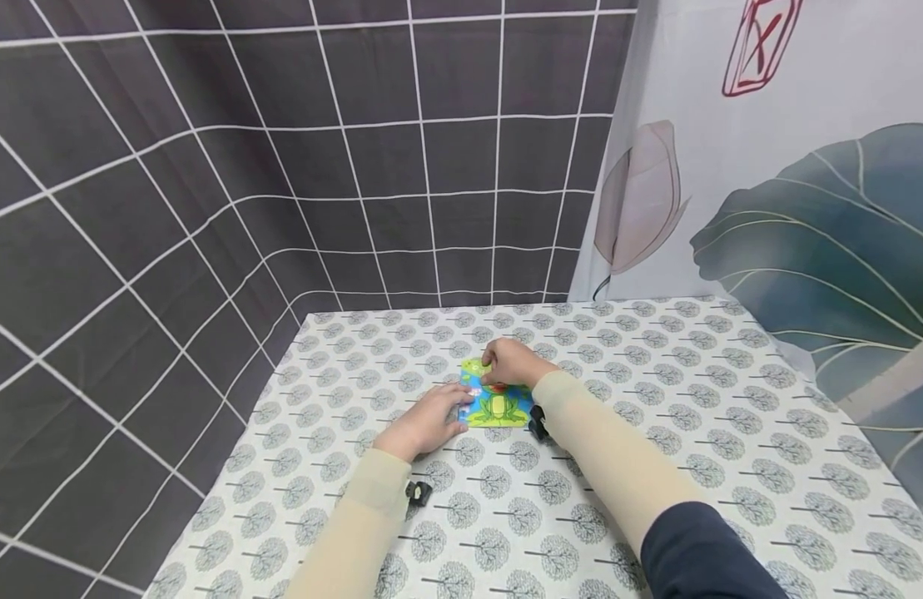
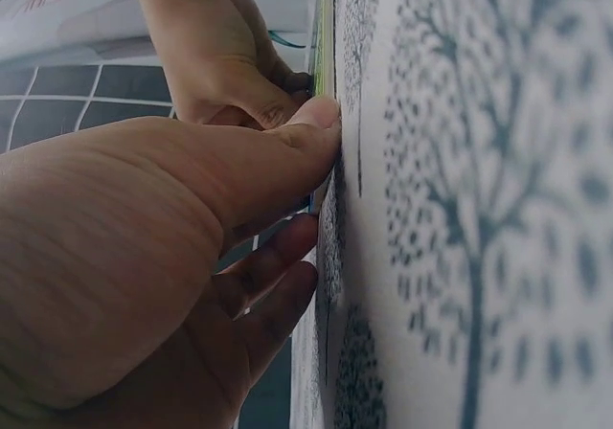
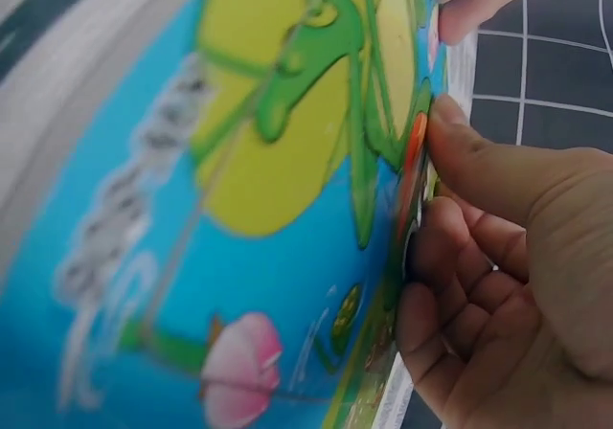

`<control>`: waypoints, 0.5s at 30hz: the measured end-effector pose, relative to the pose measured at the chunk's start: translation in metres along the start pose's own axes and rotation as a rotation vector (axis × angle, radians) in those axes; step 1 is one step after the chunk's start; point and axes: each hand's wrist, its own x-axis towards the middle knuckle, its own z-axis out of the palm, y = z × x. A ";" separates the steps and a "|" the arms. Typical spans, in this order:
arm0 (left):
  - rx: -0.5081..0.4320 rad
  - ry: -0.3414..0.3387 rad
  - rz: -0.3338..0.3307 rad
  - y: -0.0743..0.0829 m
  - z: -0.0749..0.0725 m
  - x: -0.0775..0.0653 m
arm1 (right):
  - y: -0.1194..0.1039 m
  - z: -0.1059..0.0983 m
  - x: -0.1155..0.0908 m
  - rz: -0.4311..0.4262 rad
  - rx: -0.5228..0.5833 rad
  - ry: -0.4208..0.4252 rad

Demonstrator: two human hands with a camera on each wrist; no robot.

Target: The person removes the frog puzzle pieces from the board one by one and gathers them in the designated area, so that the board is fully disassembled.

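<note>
A frog picture puzzle (image 1: 500, 409), blue and green with thin seams between its pieces, lies flat on the patterned cloth. My left hand (image 1: 427, 418) rests at its left edge, fingers reaching over the border and thumb at the lower corner. In the left wrist view that thumb (image 2: 311, 127) lies along the puzzle's edge. My right hand (image 1: 515, 363) comes over the upper part, its curled fingers and thumb pinching a puzzle piece (image 3: 437, 186) at the frog's head, mostly hidden by the fingers. A pink flower (image 3: 241, 367) shows on the puzzle close to the right wrist camera.
A white cloth (image 1: 498, 532) printed with grey trees covers the table. Behind and left hangs a dark curtain (image 1: 379, 158) with white grid lines. At the right is a pale curtain (image 1: 731, 166) with large leaves. Each wrist wears a small black camera (image 1: 419, 492).
</note>
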 end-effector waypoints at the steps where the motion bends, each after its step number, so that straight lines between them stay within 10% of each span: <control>1: 0.003 -0.001 -0.001 0.000 0.000 0.000 | 0.000 0.000 0.000 0.005 0.008 0.003; 15: -0.006 -0.009 -0.009 0.005 -0.002 -0.001 | -0.007 -0.007 0.005 0.073 -0.018 -0.057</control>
